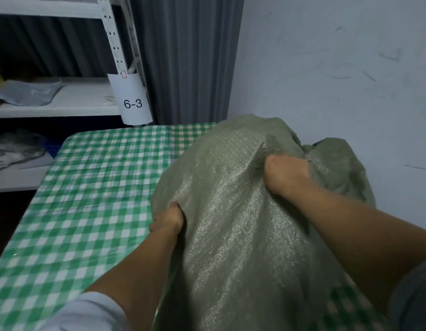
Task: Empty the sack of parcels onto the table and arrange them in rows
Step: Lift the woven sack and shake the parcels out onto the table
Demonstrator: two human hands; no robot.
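Sack: green woven, bulging, lying on checked bench. Left hand clamped on sack's side, right hand fisted in bunched fabric near top.

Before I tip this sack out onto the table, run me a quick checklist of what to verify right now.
1. Left hand gripping the sack: ok, fingers bunch the weave at its left side.
2. Right hand gripping: ok, clenched near the top.
3. Sack over the table: ok, it rests on the checked cloth.
4. Landing room: ok, the cloth left of the sack is bare.
5. Sack mouth open and which way it faces: cannot tell, hidden.
6. Parcels out yet: not ok, none visible.
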